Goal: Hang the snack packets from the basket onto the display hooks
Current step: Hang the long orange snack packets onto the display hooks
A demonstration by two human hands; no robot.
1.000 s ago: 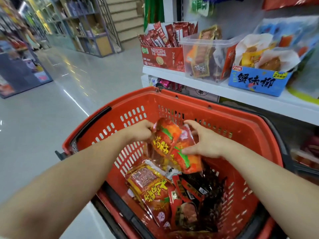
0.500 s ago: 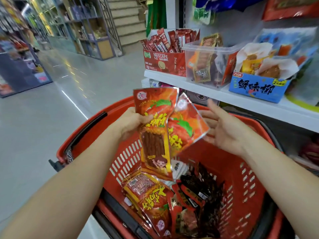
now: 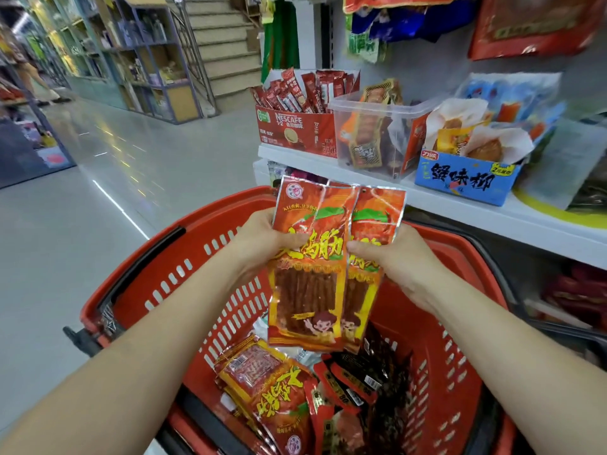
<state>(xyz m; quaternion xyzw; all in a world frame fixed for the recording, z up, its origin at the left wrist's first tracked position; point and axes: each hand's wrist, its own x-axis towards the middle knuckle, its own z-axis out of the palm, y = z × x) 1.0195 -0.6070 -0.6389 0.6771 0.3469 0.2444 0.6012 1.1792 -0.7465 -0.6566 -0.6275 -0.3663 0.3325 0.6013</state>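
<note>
A small stack of red-and-yellow snack packets (image 3: 307,290) stands upright above the red plastic basket (image 3: 138,290). My left hand (image 3: 262,239) grips the stack's left edge and my right hand (image 3: 391,254) grips its right edge, thumbs on the front. Their top edges with the hang holes fan out slightly. More snack packets (image 3: 272,392), some red-and-yellow and some dark, lie in the basket's bottom. Hanging bags (image 3: 525,24) show at the upper right; the hooks themselves are hidden.
A white shelf (image 3: 443,205) runs just behind the basket, carrying a Nescafe box (image 3: 292,129), a clear tub (image 3: 377,136) and a blue snack box (image 3: 463,178). The aisle floor (image 3: 98,198) lies to the left, with shelving and stairs beyond.
The packets came up out of the basket. My right hand, open beside them half a second ago, now grips the stack's right edge, and the packets are squared together upright.
</note>
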